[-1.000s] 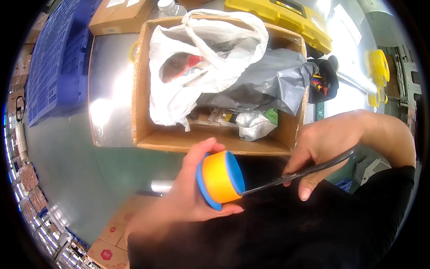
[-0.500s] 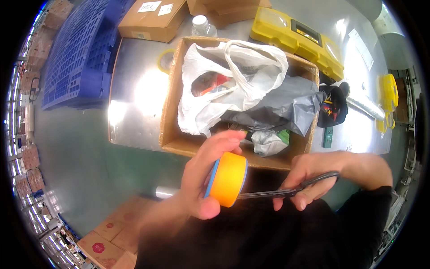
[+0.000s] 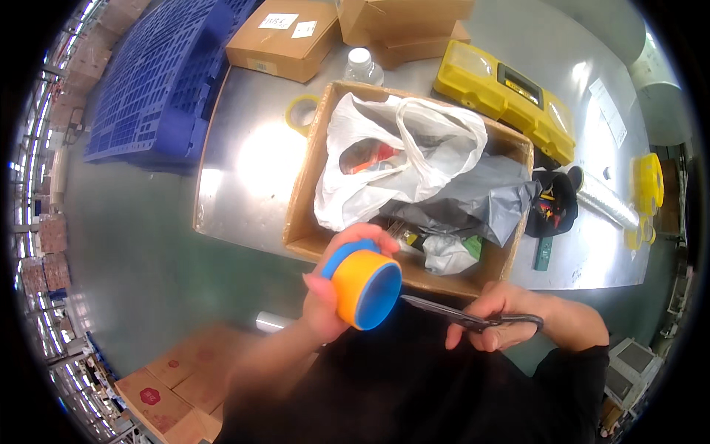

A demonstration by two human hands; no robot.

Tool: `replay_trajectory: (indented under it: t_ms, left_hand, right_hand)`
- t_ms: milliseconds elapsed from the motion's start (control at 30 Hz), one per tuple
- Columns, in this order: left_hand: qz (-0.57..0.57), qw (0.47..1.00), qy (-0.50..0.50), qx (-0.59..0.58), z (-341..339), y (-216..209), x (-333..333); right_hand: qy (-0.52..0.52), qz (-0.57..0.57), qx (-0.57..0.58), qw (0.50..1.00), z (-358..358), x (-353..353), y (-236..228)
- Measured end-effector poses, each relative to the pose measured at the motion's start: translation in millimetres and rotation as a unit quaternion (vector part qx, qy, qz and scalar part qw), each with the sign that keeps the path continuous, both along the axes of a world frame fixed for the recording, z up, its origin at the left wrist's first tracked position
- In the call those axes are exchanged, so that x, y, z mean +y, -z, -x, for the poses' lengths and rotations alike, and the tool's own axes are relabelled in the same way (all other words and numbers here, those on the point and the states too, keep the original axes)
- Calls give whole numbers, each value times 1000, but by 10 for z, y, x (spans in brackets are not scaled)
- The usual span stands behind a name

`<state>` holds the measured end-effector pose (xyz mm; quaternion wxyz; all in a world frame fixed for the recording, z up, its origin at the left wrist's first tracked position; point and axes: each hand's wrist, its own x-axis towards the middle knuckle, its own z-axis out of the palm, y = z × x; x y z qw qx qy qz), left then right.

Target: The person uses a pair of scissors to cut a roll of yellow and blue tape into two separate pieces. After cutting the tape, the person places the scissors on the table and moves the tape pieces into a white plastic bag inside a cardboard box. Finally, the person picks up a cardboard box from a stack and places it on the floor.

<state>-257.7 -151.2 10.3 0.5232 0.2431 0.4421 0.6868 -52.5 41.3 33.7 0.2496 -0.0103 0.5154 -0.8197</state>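
One metal table (image 3: 251, 200), green floor (image 3: 148, 237) left, far carton (image 3: 405, 21) cropped, left hand (image 3: 321, 305) clasping orange roll (image 3: 355, 277), right hand (image 3: 510, 300) grasping scissors (image 3: 440, 310)

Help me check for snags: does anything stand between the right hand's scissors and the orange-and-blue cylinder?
Nothing visible: the scissors in the right hand point at the cylinder in the left hand, tips near its rim.

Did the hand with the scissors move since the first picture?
Yes. Judged against the cardboard box, the right hand has shifted left and lower in the view.
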Motion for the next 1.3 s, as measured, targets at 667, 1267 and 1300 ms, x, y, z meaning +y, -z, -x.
replay_trajectory:
  t_ms: [667, 1267, 1300]
  left_hand:
    - [-35, 929, 13, 369, 213, -15, 37]
    - [20, 995, 21, -95, -93, 0, -36]
    - [16, 997, -6, -73, -58, 57, -61]
  right_hand:
    - [-37, 58, -253, 965, 93, -73, -331]
    - [13, 0, -32, 999, 16, -156, 28]
    - [15, 9, 35, 999, -6, -218, 18]
